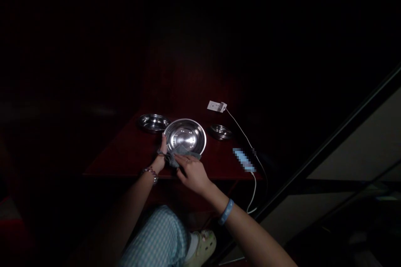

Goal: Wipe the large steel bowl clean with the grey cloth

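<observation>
Two bare forearms (250, 233) and a leg (163, 233) in blue-and-white checked trousers lie nearest the camera, all below the bowl (184, 135). That steel bowl, pale along its rim, is tilted so that its shiny inside faces the camera, over the near part of the dark red table (109, 160); whether its base touches the tabletop cannot be told. At the bowl's left side the left hand (162, 159) is clamped on it, thumb up along the rim, the other fingers mostly hidden. At the bowl's near rim the right hand (193, 172) holds a grey cloth (171, 159) against it, fingers laid over the fabric and thumb lower down; part of the cloth spreads inside the bowl. Below the bowl, a beaded bracelet (153, 173) circles the left wrist, and a blue band (226, 212) circles the right forearm.

Just behind the bowl to its left sits a shallow steel dish (153, 122); to the bowl's right, a little apart, sits a smaller steel dish (221, 132). Beyond the bowl, to the right, a white socket plate (214, 106) carries a plug, from which a white cable (239, 126) runs down. Farther right of the bowl and slightly nearer lies a pixelated blue device (243, 159). Well below the bowl shows a pale clog (205, 245).
</observation>
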Action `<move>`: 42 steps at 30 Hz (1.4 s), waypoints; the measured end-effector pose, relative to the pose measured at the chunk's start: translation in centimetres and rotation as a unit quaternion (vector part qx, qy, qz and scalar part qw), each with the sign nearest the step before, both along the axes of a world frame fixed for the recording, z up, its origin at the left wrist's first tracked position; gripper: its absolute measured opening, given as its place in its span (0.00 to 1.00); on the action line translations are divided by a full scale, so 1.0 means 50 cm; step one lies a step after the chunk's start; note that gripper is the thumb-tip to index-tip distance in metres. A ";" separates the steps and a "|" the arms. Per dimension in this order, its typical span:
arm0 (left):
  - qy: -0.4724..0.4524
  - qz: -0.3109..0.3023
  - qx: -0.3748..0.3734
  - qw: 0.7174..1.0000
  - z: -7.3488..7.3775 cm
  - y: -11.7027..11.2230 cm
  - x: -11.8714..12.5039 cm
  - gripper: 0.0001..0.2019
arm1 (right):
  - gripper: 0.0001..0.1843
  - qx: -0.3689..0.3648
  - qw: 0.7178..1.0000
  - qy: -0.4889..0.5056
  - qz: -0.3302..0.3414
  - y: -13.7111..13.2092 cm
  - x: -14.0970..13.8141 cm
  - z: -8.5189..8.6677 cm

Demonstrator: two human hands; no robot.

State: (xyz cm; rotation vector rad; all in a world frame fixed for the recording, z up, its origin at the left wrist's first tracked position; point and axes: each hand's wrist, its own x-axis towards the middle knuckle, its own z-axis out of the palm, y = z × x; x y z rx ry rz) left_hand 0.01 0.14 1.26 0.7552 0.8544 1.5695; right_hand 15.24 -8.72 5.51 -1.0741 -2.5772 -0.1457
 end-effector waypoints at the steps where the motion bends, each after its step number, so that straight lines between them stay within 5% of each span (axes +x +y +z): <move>1: -0.017 0.004 -0.009 1.000 -0.002 0.004 0.002 0.45 | 0.28 0.020 1.000 -0.018 0.017 0.004 0.003 -0.004; 9: 0.027 0.058 0.044 0.997 0.005 -0.017 0.004 0.35 | 0.25 0.058 0.993 -0.103 -0.023 0.063 0.034 -0.005; 12: 0.022 0.062 0.034 0.997 0.010 -0.026 0.001 0.36 | 0.23 0.057 0.997 -0.051 -0.032 0.069 0.044 0.000; 15: 0.024 0.044 0.004 0.999 0.010 -0.031 -0.003 0.40 | 0.18 0.029 0.992 0.104 -0.061 0.062 0.052 -0.003; 18: 0.047 0.022 0.004 0.999 0.010 -0.032 -0.006 0.41 | 0.14 -0.050 0.924 0.371 -0.077 0.049 0.050 -0.005; 21: 0.038 0.028 0.008 0.999 0.008 -0.028 -0.007 0.40 | 0.24 -0.167 0.794 0.582 -0.054 0.039 0.039 -0.002; 24: 0.000 0.050 0.005 0.999 0.005 -0.018 -0.009 0.36 | 0.27 -0.263 0.688 0.676 -0.033 0.039 0.027 -0.002; 26: -0.026 0.055 -0.008 0.998 0.000 -0.010 -0.012 0.31 | 0.27 -0.310 0.646 0.697 -0.034 0.046 0.022 -0.009; 32: -0.063 0.099 -0.048 0.992 -0.019 0.004 -0.025 0.17 | 0.24 -0.363 0.604 0.706 -0.069 0.082 0.032 -0.058; 38: -0.066 0.124 -0.032 0.990 -0.028 0.004 -0.028 0.21 | 0.23 -0.349 0.565 0.737 -0.123 0.107 0.043 -0.097; 40: -0.093 0.140 -0.027 0.985 -0.027 0.005 -0.026 0.20 | 0.24 -0.316 0.572 0.744 -0.140 0.104 0.049 -0.096; 42: -0.113 0.161 -0.029 0.980 -0.025 0.005 -0.025 0.18 | 0.27 -0.245 0.610 0.735 -0.169 0.093 0.059 -0.090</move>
